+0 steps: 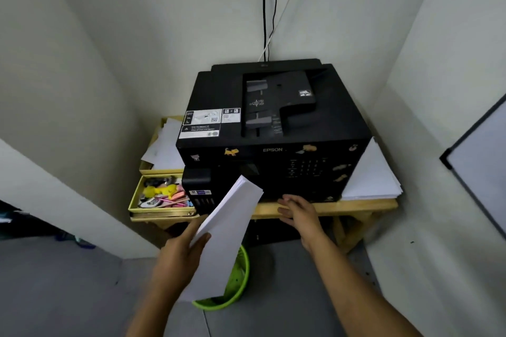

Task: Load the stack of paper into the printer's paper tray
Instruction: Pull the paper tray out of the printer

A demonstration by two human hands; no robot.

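Left hand [179, 260] grips the paper stack [224, 235], tilted up toward the printer [273, 128]. Right hand [299, 213], fingers relaxed, reaches at the printer's near bottom edge.

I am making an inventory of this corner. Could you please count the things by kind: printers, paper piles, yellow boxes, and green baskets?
Printer: 1
Paper piles: 3 (held stack, pile right of printer, loose sheets in the far box)
Yellow boxes: 2 (far box, near box)
Green basket: 1
Total: 7
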